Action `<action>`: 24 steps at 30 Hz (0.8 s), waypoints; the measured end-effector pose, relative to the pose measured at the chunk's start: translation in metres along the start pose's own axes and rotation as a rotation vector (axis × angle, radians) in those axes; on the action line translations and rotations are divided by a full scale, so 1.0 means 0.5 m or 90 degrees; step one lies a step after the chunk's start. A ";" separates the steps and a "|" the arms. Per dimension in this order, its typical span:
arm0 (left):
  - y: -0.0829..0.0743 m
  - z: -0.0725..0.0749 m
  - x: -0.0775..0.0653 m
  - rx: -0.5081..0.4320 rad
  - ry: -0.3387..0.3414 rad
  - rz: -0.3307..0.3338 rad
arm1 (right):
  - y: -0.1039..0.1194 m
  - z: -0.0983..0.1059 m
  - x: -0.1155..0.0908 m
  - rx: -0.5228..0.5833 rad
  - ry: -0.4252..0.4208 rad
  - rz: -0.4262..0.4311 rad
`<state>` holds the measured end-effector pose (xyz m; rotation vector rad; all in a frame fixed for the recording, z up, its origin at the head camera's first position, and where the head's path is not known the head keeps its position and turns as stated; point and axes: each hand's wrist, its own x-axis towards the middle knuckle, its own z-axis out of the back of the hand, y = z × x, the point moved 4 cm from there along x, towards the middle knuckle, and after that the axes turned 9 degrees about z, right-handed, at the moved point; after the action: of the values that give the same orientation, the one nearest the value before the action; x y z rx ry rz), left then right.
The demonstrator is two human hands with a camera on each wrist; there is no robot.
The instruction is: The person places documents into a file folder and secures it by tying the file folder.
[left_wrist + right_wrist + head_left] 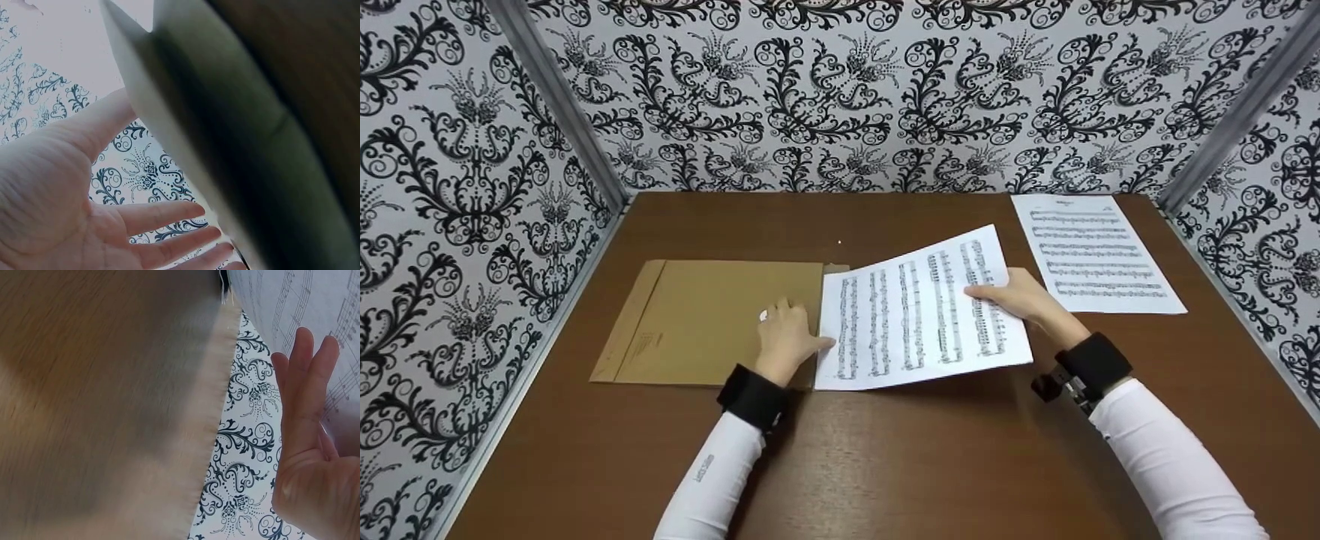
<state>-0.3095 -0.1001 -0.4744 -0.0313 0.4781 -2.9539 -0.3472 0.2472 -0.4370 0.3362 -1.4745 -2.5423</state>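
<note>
A brown cardboard envelope (727, 322) lies flat on the table, its right edge meeting a sheet of printed music (915, 311). My right hand (1020, 296) pinches that sheet near its right side, thumb on top and fingers (304, 377) underneath, so the right end is lifted off the table. My left hand (789, 341) rests on the envelope near its right edge, fingers extended and thumb reaching to the sheet's left margin. In the left wrist view the envelope's edge (236, 124) is blurred and close. Whether the sheet's left end is inside the envelope I cannot tell.
Another music sheet (1099, 255) lies flat at the back right of the brown table (885, 457). Patterned black-and-white walls (840, 97) enclose the back and both sides. A small brown strip (837, 267) shows behind the held sheet's upper left corner.
</note>
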 end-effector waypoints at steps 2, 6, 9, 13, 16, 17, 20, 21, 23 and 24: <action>0.001 0.001 0.001 0.002 0.004 0.007 | 0.000 0.000 0.003 -0.004 -0.003 0.004; 0.006 0.001 0.001 0.015 0.017 0.021 | -0.003 0.000 0.008 -0.008 -0.011 0.007; 0.010 0.001 0.000 0.021 0.033 0.033 | -0.005 -0.001 0.013 -0.013 -0.011 0.006; 0.013 0.003 0.001 0.018 0.047 0.039 | -0.008 -0.002 0.021 -0.021 -0.010 0.002; 0.014 0.006 0.002 0.014 0.047 0.039 | -0.009 -0.002 0.026 -0.023 -0.013 -0.004; 0.015 0.007 0.003 0.014 0.044 0.038 | -0.010 -0.002 0.028 -0.021 -0.013 -0.005; 0.018 0.009 0.004 0.009 0.036 0.035 | -0.011 -0.004 0.032 -0.006 -0.003 -0.007; 0.019 0.010 0.005 0.008 0.033 0.034 | -0.012 -0.005 0.033 0.000 0.000 -0.007; 0.020 0.011 0.005 0.006 0.032 0.032 | -0.013 -0.006 0.036 0.006 0.006 -0.007; 0.020 0.011 0.005 0.004 0.034 0.031 | -0.014 -0.007 0.037 0.006 0.007 -0.007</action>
<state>-0.3101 -0.1115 -0.4723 0.0586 0.4700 -2.9149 -0.3643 0.2427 -0.4467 0.3611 -1.4853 -2.5390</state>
